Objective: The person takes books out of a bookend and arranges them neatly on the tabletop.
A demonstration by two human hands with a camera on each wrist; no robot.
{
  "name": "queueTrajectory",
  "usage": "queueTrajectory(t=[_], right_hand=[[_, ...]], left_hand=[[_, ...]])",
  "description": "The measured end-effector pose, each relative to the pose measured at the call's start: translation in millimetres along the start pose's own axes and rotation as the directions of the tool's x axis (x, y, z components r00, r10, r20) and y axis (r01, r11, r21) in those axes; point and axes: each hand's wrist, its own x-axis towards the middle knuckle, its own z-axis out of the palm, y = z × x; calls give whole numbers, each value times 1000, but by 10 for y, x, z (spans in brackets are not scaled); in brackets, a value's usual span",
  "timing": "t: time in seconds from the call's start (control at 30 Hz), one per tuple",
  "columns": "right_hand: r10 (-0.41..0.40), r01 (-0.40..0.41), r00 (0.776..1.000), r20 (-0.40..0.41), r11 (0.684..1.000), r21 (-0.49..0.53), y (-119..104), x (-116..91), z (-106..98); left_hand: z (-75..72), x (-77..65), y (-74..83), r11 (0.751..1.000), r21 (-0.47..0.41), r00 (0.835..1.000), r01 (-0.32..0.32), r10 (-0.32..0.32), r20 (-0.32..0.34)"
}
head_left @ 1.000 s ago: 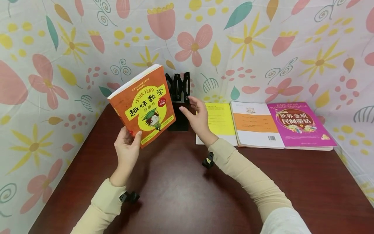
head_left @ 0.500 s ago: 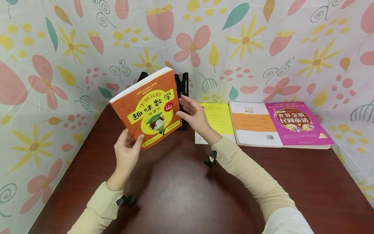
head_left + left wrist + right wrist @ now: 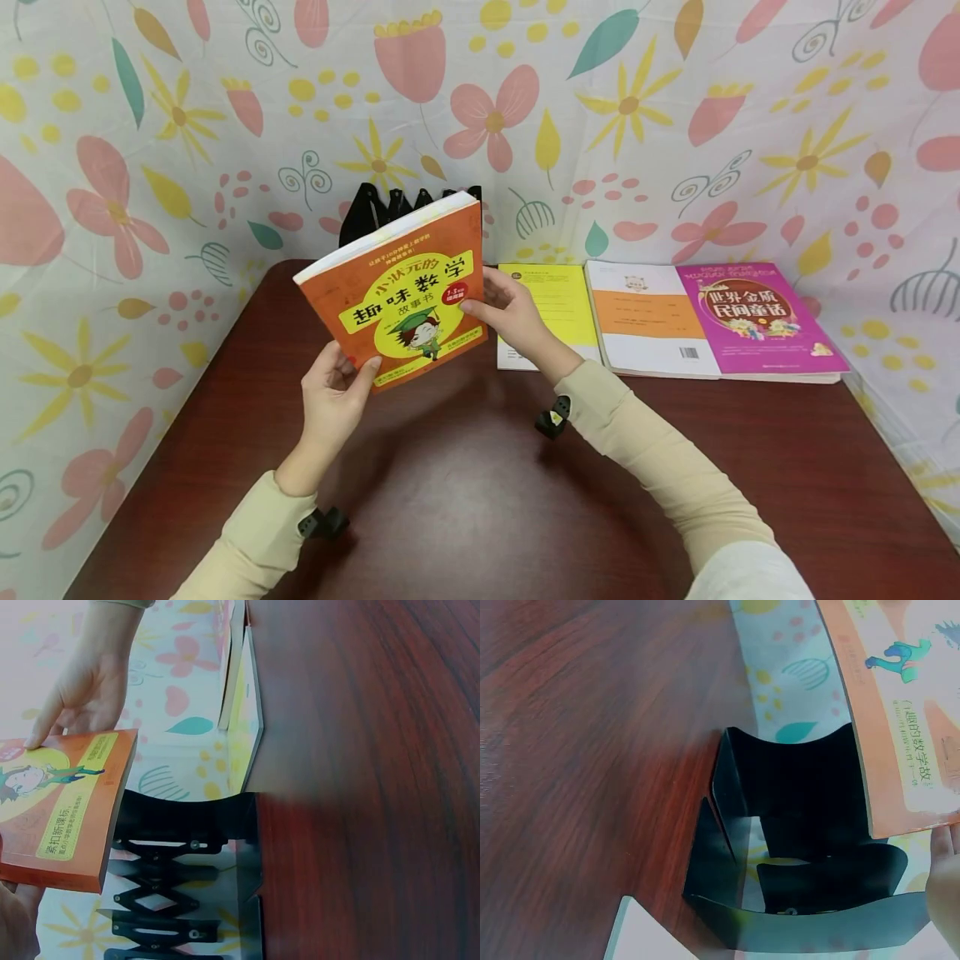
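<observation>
An orange paperback book (image 3: 405, 283) with a cartoon figure on its cover is held up, tilted, above the table. My left hand (image 3: 330, 412) grips its lower left corner, thumb on the front cover. At the right edge, my right hand (image 3: 521, 321) pinches the book, thumb in front and other fingers behind. Behind the book stands a black metal folding bookend rack (image 3: 363, 218), largely hidden in the head view. The left wrist view shows its crisscross linkage (image 3: 157, 900), and the right wrist view shows its upright plate (image 3: 802, 780) beside the book.
To the right on the brown table (image 3: 465, 500), a yellow book (image 3: 558, 308), a white-and-orange book (image 3: 648, 321) and a purple book (image 3: 772, 321) lie flat in a row. A flower-patterned cloth (image 3: 495, 50) hangs around the table's back and sides.
The orange book has moved right and slightly down in my left hand, now covering more of the rack. My right hand has come from beside it to take its right edge.
</observation>
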Motion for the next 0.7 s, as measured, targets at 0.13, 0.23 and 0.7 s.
queueTrajectory(t=[0.13,0.23,0.7], right_hand=[[4,-5,999,-33,1000,-31,-4,-76,-37],[6,-9,999,-50,998,-59,7,-121,-77],[47,-52,998,-37,982,-183,-174,-337,-416]], left_hand=[[12,-3,-26,1000,-2,1000,17,-17,12],[25,-12,-49,999,27,999,30,-31,13],[164,57,-38,987,2,978,158,-157,137]])
